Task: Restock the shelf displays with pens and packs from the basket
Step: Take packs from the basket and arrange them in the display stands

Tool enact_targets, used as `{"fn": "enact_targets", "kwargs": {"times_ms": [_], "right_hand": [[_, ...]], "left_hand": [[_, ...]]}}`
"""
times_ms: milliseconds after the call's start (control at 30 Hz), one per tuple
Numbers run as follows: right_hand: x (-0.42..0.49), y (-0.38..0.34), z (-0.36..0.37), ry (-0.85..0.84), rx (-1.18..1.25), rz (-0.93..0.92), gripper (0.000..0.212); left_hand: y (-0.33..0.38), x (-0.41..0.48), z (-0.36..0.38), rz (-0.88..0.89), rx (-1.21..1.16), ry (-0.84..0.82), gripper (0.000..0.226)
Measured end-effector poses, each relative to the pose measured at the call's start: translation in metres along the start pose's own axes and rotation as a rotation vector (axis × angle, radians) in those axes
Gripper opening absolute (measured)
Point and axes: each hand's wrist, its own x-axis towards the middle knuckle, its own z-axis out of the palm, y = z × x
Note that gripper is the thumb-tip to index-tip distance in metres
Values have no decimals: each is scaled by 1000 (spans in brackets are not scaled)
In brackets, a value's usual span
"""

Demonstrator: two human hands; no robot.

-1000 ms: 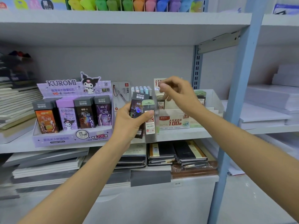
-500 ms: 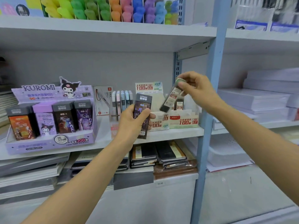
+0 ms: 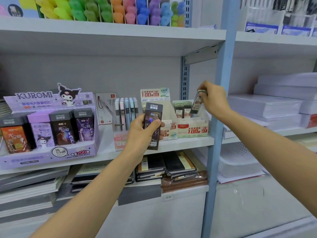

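The dark box (image 3: 152,125) is glossy printed card, its picture catching the light. The lead case (image 3: 197,103) is clear hard plastic with a paper label. The Kuromi display (image 3: 48,157) and the white tray (image 3: 192,131) are smooth printed card with a faint sheen. The shelf (image 3: 185,142) and the blue post (image 3: 223,66) look like matt painted metal. The bracket (image 3: 201,54) is bare grey metal. The notebooks (image 3: 181,166) lie in shiny film. The paper stacks (image 3: 267,104) are matt white.
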Motion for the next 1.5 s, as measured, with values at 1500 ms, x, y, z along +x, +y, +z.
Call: {"fn": "enact_targets", "kwargs": {"times_ms": [1500], "right_hand": [[11, 5, 34, -169, -221, 56, 20]], "left_hand": [[-7, -4, -23, -61, -129, -88, 21]]}}
